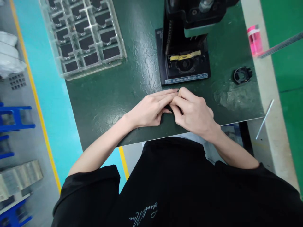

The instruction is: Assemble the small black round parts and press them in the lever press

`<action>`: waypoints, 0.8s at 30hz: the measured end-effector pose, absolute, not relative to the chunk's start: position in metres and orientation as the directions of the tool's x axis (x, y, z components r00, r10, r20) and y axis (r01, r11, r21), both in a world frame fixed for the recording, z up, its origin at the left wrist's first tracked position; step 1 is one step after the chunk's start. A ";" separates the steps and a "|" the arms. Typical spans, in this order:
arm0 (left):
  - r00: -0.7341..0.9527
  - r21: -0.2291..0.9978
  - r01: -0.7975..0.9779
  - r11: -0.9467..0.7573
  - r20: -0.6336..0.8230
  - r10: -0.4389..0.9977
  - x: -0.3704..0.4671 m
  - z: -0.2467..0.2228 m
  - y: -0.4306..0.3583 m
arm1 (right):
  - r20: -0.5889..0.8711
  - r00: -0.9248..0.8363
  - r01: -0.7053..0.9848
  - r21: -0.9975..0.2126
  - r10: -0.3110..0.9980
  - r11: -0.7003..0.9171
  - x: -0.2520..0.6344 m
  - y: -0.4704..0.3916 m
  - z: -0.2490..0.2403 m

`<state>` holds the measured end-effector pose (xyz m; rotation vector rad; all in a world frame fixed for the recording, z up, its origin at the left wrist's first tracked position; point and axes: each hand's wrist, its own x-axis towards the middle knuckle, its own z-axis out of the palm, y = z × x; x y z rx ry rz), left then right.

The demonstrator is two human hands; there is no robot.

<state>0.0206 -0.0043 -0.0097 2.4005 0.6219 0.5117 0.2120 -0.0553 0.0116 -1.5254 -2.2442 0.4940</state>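
My left hand [151,108] and my right hand [194,110] meet over the green table, just in front of a black press fixture [186,67]. Between them is a small black part [169,108], mostly covered by the fingers, so its kind does not show. The left fingers are closed around it from the left, thumb underneath. From the other side, the right thumb and fingertips pinch at it. To the right on the table lies a round black plastic part [242,75], apart from both hands.
Stacked clear plastic trays [92,67] with dark-bottomed compartments stand at the back left of the green table [99,104]. A pink container [255,41] is at the far right. Yellow tape [186,56] crosses the fixture's base. Blue stools [16,118] stand on the floor at left.
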 end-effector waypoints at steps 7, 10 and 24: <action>0.811 0.604 0.330 -0.726 0.213 0.545 0.020 -0.009 -0.006 | 0.113 -0.347 0.797 -0.488 0.931 0.356 0.213 -0.055 0.011; 0.809 0.591 0.324 -0.739 0.232 0.540 0.020 -0.009 -0.006 | 0.113 -0.345 0.797 -0.490 0.932 0.354 0.213 -0.054 0.010; 0.800 0.575 0.319 -0.754 0.262 0.539 0.020 -0.011 -0.006 | 0.163 -0.336 0.776 -0.510 0.927 0.371 0.213 -0.055 0.006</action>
